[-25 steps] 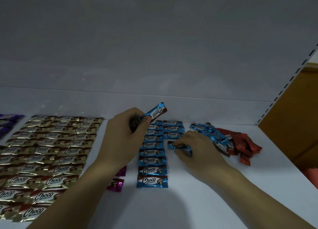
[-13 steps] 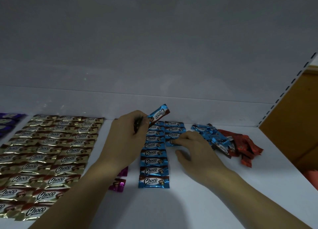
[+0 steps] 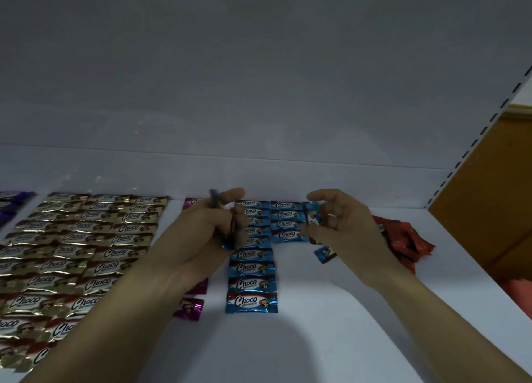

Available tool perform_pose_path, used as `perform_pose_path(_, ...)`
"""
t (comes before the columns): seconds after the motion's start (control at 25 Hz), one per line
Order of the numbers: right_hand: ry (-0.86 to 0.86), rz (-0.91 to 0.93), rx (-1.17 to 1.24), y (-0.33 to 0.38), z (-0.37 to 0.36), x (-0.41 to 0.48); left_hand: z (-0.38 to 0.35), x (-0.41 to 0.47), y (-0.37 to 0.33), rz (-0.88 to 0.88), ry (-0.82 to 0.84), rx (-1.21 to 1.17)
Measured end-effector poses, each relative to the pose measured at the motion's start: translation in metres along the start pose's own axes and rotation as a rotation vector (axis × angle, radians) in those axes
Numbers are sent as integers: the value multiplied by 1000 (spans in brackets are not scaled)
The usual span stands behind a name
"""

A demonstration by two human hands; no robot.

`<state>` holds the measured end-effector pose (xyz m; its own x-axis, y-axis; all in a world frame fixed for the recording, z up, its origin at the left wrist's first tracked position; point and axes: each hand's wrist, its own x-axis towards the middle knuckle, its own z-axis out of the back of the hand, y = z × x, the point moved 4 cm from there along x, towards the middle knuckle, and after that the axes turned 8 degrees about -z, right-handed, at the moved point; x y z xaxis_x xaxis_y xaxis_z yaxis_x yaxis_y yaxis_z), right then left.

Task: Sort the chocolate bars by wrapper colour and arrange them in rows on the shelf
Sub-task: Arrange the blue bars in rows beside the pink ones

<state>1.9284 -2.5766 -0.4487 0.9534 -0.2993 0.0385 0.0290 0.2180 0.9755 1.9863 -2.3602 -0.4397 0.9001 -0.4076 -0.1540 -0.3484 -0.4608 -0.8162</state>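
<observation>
Right hand (image 3: 339, 227), now lifted, pinches a blue bar (image 3: 311, 213) at three o'clock of the half-built blue row (image 3: 288, 223). Left hand (image 3: 207, 233) grips, seemingly, spare bars (image 3: 214, 202); next, set it at the row's six o'clock.

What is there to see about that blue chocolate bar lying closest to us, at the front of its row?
The front blue bar is a shiny foil packet with crimped ends, a dark red band, white "Choco" lettering and a picture at its right. It lies flat and crosswise on the white shelf, last in line, its far edge against the next bar. Neither the left hand nor the right hand touches it.
</observation>
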Motion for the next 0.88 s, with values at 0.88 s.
perform_pose_path(0.88, 253, 178, -855, -22, -18, -8, 4, 0, -6, -216, -28, 252)
